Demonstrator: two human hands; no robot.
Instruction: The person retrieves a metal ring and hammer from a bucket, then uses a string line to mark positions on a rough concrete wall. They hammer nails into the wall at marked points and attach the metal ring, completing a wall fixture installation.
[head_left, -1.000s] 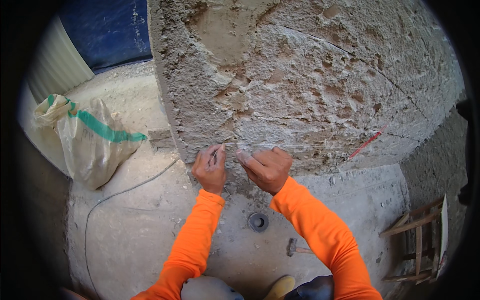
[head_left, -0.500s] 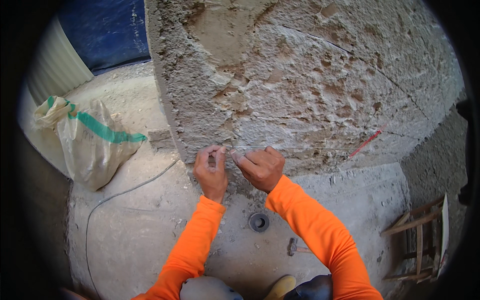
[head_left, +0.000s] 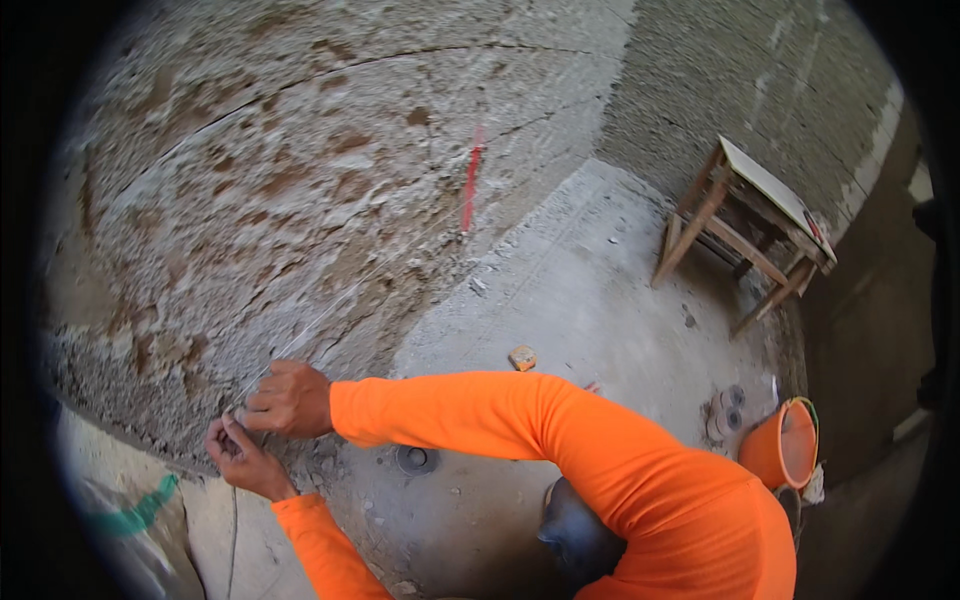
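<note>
Both left hand (head_left: 250, 462) and right hand (head_left: 288, 400) pinch narrowly, apparently on string (head_left: 338, 303) blurred against the wall (head_left: 300, 170); contact points hidden.

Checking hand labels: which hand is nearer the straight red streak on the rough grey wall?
Right. The right hand is below and left of the red streak; the left hand is farther off, lower and further left.

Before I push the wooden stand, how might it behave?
The wooden stand should move stiffly, its legs joined by a crossbar. It probably won't roll on those straight legs. The small red object near the edge of the pale top might slide off.
</note>
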